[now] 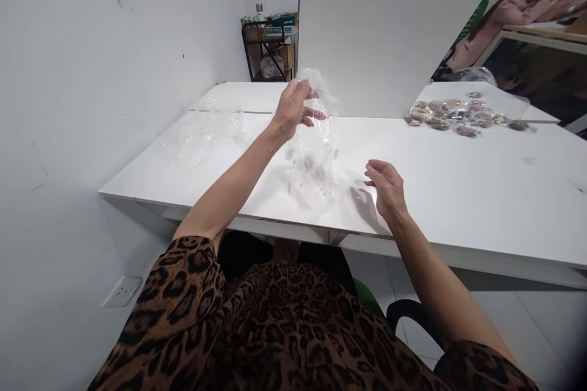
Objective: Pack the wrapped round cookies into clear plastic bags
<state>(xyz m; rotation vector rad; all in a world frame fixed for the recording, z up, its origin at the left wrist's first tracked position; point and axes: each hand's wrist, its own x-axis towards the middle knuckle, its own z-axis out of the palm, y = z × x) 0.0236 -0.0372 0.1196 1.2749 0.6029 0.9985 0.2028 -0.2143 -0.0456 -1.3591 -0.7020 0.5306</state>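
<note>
My left hand (293,107) is raised over the table, pinching a clear plastic bag (316,146) near its top. The bag hangs down towards the tabletop, thin and crinkled, with small shiny bits of glare along it. Whatever its lower part contains, if anything, is too faint to make out. To the right of the bag, apart from it, my right hand (389,188) hovers low over the table with its fingers curled towards the thumb. Anything between those fingertips is too small to tell.
More clear plastic (202,134) lies on the left of the white table (481,195). Several small wrapped packets (458,113) are heaped at the back right. A white partition (367,30) stands behind, a black shelf cart (266,49) beyond it. Another person (509,18) sits at far right.
</note>
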